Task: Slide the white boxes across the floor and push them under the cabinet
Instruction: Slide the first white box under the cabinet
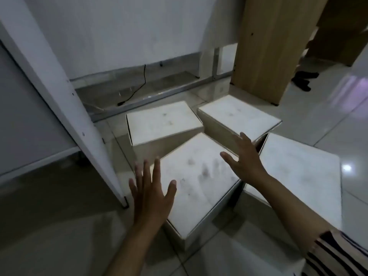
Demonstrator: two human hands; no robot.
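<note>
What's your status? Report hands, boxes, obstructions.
Left hand and right hand open over nearest box. Four white boxes out on floor. Far-left box sits ahead toward cabinet.

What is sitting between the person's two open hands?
In the head view, the nearest white box lies between the left hand and the right hand; its smudged top fills the gap.
</note>
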